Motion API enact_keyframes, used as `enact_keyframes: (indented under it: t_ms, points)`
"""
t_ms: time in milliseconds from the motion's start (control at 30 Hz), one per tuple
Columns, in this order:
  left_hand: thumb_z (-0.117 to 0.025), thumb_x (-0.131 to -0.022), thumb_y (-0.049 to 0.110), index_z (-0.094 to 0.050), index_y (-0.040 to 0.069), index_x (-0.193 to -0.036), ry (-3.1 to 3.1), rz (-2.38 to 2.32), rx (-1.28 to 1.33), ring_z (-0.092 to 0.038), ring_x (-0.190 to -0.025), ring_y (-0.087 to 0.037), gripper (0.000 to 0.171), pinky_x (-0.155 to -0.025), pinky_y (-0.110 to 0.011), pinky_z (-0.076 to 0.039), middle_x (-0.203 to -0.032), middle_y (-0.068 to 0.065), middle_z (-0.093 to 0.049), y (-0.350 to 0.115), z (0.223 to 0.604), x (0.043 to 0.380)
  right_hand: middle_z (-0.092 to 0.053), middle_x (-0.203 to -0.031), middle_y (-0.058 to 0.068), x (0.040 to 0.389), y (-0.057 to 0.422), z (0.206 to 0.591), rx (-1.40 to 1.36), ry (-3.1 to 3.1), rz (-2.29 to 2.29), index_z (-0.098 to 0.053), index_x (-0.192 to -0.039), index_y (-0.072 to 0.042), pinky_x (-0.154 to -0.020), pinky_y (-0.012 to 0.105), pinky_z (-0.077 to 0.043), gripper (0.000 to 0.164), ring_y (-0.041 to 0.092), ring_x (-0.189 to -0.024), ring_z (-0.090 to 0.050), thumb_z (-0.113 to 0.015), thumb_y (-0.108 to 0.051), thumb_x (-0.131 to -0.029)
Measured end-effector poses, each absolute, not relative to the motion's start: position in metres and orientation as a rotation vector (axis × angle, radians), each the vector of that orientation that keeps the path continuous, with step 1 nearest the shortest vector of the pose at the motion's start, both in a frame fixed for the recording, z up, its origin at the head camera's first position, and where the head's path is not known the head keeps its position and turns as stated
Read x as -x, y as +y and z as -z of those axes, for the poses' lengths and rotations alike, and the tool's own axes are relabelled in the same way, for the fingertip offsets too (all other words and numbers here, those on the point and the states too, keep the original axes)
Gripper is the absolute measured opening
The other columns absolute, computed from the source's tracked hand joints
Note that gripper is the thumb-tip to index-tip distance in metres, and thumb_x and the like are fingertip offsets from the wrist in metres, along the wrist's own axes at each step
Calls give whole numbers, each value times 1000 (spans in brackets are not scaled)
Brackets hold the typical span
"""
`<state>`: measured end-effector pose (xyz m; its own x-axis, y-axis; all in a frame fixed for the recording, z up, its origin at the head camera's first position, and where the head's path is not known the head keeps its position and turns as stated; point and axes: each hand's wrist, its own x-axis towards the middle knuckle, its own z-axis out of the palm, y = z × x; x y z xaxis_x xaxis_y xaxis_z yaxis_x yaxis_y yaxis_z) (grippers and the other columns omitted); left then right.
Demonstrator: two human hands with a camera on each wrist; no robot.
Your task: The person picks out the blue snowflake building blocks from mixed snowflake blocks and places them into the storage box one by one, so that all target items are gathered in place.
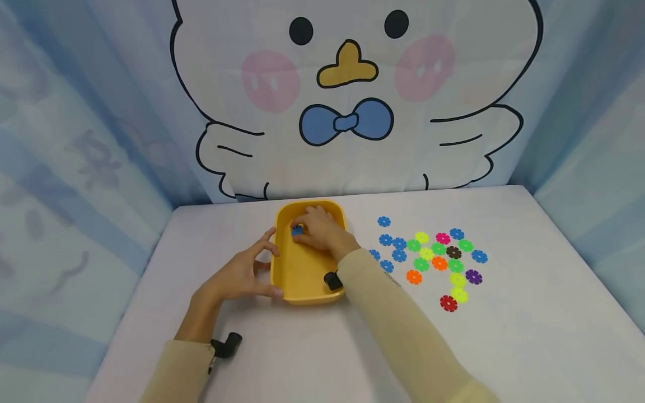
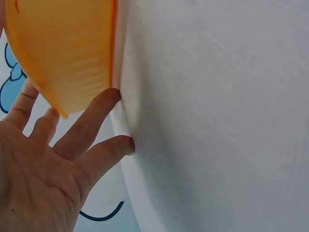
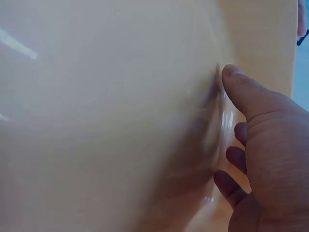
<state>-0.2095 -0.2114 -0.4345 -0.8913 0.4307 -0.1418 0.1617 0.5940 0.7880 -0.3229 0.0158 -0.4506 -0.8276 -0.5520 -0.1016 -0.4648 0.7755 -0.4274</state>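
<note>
A deep yellow plastic tray (image 1: 302, 274) stands lengthwise on the table. My left hand (image 1: 242, 274) is at its left side with fingers spread; in the left wrist view, the fingertips touch or sit close to the tray's outer wall (image 2: 63, 53). Inside the far half of the tray, my right hand (image 1: 319, 229) reaches down, thumb and index finger on either side of a blue notched plastic disc (image 1: 297, 230). In the right wrist view the thumb and curled fingers of that hand (image 3: 270, 140) meet the glossy tray floor (image 3: 120, 96), and the disc is hidden.
Right of the tray lie several more notched discs: blue ones (image 1: 385, 240) nearest it, then green (image 1: 414, 245), yellow, orange, pink, brown and purple (image 1: 473, 276). A red disc (image 1: 448, 303) lies closest to the front. A printed curtain (image 1: 347, 162) hangs behind the table (image 1: 529, 280).
</note>
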Motion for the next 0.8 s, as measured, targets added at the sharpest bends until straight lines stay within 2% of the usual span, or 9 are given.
enact_keyframes:
  t_ms: [133,433,700,800]
  points:
    - [-94,-74,37,-48,22,-125,2504,-1208,-472,-64,-124,-40,70,-96,-48,-59,-173,13,-8,-211,435,209,-51,-144,5,324,14,449,809,2754,514,-68,-133,-28,-115,51,-36,36,28,-132,-40,-65,-44,-100]
    - [-95,-73,36,-48,23,-122,2523,-1197,-471,-65,-123,-40,70,-98,-50,-57,-173,11,-7,-213,436,207,-50,-148,4,323,10,450,819,2766,414,-63,-140,-31,-112,47,-37,41,27,-133,-39,-60,-46,-102]
    - [-95,-73,35,-46,25,-120,2503,-1205,-520,-65,-123,-39,68,-97,-47,-59,-173,11,-7,-212,439,209,-52,-146,4,321,15,443,875,2825,510,-63,-140,-31,-113,50,-39,39,27,-133,-42,-61,-43,-103]
    - [-95,-73,35,-47,25,-121,2515,-1194,-533,-65,-123,-39,69,-96,-47,-59,-173,12,-7,-212,438,211,-58,-138,5,318,19,434,913,2785,637,-64,-140,-28,-111,46,-42,39,25,-128,-47,-63,-40,-103]
